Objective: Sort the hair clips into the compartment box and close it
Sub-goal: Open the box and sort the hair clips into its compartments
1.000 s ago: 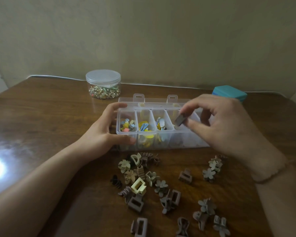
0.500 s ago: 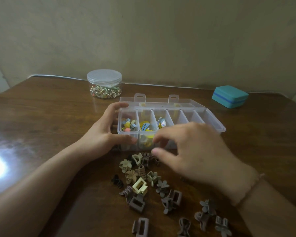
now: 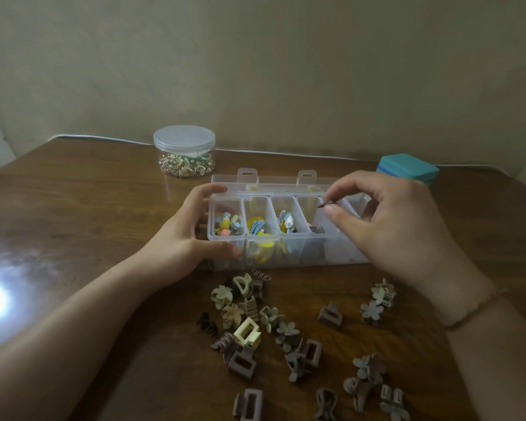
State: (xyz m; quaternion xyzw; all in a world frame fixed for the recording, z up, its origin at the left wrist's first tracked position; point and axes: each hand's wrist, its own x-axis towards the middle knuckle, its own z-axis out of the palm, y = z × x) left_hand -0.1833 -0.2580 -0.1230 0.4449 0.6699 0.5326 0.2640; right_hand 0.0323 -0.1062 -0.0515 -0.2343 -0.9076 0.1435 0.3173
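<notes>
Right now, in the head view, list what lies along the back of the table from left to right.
Lidded round jar of trinkets → open compartment box, gripped at its left end by the left hand → right hand over the box's right part → teal case.

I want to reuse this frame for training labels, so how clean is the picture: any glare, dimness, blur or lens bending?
Head view: a blown-out glare patch sits on the table at the left edge; the rest is dim and flat; the table's far edge bows, wide-angle distortion; the hair clips read soft, and the dark clip pinched in the right hand is too small to make out.
</notes>
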